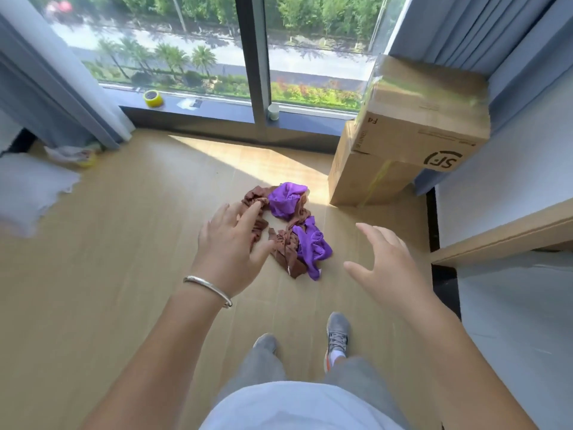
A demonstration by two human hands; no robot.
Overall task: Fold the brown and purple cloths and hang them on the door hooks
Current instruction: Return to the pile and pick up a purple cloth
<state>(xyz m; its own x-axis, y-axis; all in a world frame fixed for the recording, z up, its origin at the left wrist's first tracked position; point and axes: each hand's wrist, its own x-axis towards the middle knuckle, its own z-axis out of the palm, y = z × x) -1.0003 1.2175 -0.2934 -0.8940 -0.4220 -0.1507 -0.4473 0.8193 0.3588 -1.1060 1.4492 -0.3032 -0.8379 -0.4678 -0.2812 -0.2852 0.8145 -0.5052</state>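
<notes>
A crumpled heap of brown cloth (286, 248) and purple cloth (311, 243) lies on the wooden floor near the window, with another purple bunch (285, 198) at its far end. My left hand (231, 243), with a silver bangle on the wrist, reaches out with spread fingers over the left side of the heap and holds nothing. My right hand (383, 262) hovers open to the right of the heap, apart from it. No door hooks are in view.
Two stacked cardboard boxes (403, 141) stand right of the heap by the window. A yellow tape roll (153, 98) and a small cup (273, 112) sit on the sill. Blue curtains hang at both sides. A bed edge (496, 234) runs along the right. My feet stand below the heap.
</notes>
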